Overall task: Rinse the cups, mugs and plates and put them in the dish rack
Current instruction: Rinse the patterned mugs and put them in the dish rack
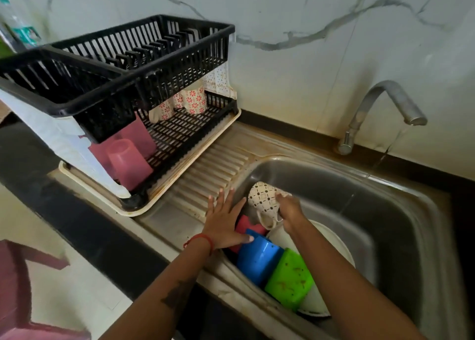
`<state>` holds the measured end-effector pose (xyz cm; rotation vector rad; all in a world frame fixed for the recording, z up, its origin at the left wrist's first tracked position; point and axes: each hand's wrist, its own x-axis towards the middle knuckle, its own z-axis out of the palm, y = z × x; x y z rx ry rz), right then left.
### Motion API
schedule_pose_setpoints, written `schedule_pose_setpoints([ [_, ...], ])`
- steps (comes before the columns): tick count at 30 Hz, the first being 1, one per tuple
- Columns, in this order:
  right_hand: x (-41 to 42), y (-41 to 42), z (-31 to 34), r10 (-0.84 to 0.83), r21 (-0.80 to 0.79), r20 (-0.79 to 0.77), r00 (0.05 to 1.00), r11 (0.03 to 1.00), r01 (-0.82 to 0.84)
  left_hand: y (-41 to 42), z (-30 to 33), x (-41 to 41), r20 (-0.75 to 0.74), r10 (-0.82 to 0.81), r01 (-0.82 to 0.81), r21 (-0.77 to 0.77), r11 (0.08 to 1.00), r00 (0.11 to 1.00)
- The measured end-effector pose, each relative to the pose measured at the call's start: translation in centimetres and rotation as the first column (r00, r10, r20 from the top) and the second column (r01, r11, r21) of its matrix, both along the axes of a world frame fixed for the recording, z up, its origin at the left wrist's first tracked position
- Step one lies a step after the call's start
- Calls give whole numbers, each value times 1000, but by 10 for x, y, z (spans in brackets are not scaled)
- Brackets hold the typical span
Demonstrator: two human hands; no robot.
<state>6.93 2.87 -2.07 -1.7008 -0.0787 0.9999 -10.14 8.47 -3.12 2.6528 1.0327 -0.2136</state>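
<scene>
We find the right hand (289, 208) curled round a white ceramic mug with a dark diamond pattern (263, 201), holding it tilted above the near-left corner of the stainless steel sink (385, 211). The left hand (226, 221) lies spread with straight fingers, holding nothing, over the sink's left rim, its thumb touching a blue plastic mug (258, 260). A red thread band (200, 239) circles the left wrist.

In the sink, just beside the blue mug on its right, we note a green plastic mug (289, 279) carrying brown specks. A red plastic cup (246, 228) lies partly hidden beneath the left hand. White plates (334, 239) sit under these items.

A thin stream of water falls from the curved metal tap (385, 100) at the far right of the sink.

To the left, on the ribbed drainboard, stands a black two-tier plastic dish rack (128, 64) on a cream tray. Its lower tier holds an upturned pink plastic tumbler (128, 162) near the front and white cups with red flower print (187, 100) at the far end. The upper tier's contents we cannot tell.
</scene>
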Motion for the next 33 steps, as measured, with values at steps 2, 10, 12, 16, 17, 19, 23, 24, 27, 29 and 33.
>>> schedule_pose_setpoints([
  [2,10,-5,16,-35,41,48,998,999,33,2,3,2,25,49,-47,-56,997,998],
  [10,39,-34,78,-103,17,176,979,995,102,-28,58,76,567,533,9,-691,723,628],
  [12,40,-45,92,-139,123,84,987,984,128,-36,71,87,487,681,144,-856,497,546],
  [16,40,-63,118,-106,201,127,986,976,79,-45,83,105,253,852,377,-924,71,459],
  [17,40,-67,122,-66,181,193,979,983,31,-47,86,112,168,885,402,-915,-24,434],
  [19,42,-75,128,30,105,357,934,992,-72,-54,90,125,5,919,402,-900,-168,395],
  [23,51,-98,131,251,-55,713,654,951,-305,-72,96,152,-179,906,314,-897,-311,384],
  [24,56,-104,130,289,-98,769,571,935,-342,-75,97,158,-204,899,283,-902,-327,387],
  [27,70,-118,125,424,-300,821,382,890,-344,-79,102,169,-225,890,249,-907,-341,398],
  [29,74,-124,124,462,-367,811,358,879,-303,-79,103,172,-208,891,261,-907,-330,404],
  [33,74,-125,124,436,-378,853,287,895,-235,-82,109,180,-180,885,326,-883,-338,430],
])
